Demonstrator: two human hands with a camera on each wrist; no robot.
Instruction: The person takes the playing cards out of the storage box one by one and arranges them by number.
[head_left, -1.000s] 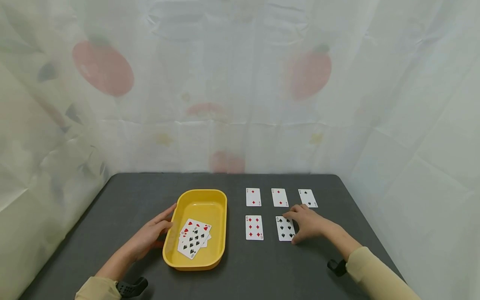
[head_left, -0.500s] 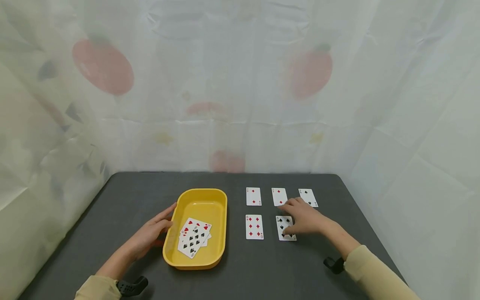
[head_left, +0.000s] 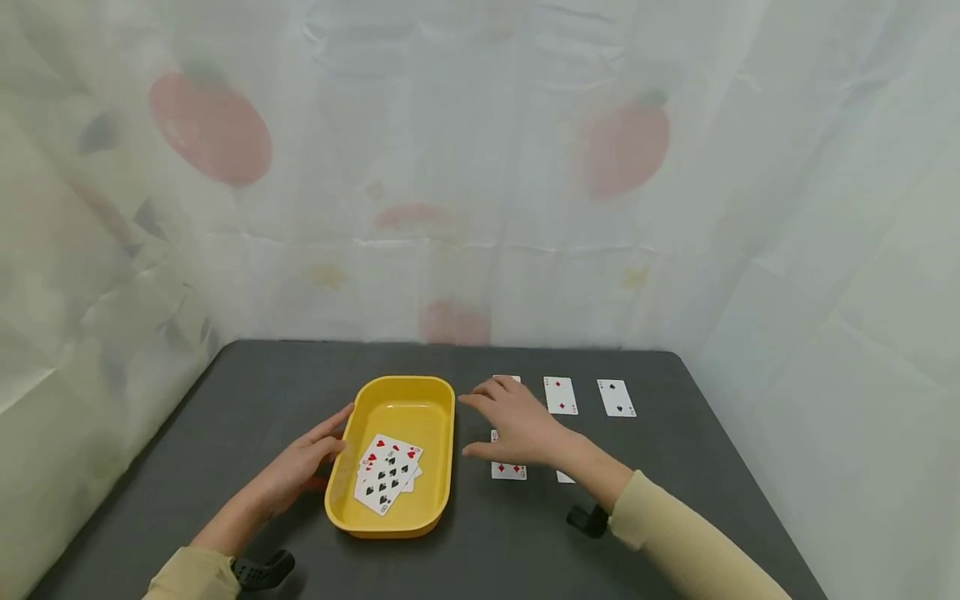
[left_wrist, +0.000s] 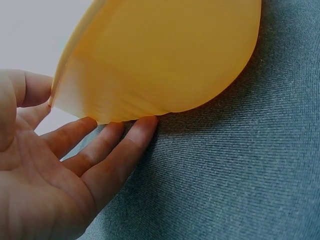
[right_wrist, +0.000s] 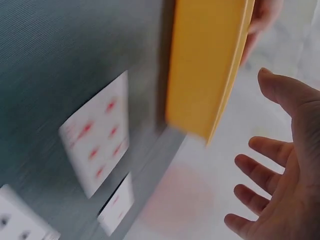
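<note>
A yellow tray (head_left: 405, 386) sits on the dark grey table (head_left: 262, 392) with several playing cards (head_left: 387, 475) face up inside. My left hand (head_left: 303, 467) rests open against the tray's left wall; the left wrist view shows its fingers (left_wrist: 120, 145) under the tray's curved side (left_wrist: 165, 55). My right hand (head_left: 510, 425) hovers open and holds nothing, just right of the tray, over the left column of cards. It partly hides a diamond card (head_left: 508, 472). In the right wrist view the palm (right_wrist: 285, 170) is bare beside the tray (right_wrist: 205, 65) and a blurred diamond card (right_wrist: 97, 135).
Further right lie a diamond card (head_left: 560, 395) and a spade card (head_left: 616, 397); a corner of another card (head_left: 564, 477) peeks out under my forearm. A white printed curtain (head_left: 480, 167) closes in the table on three sides.
My right hand has left the lower spade card and swung left, now above the left column beside the tray. The left hand and the tray have stayed put.
</note>
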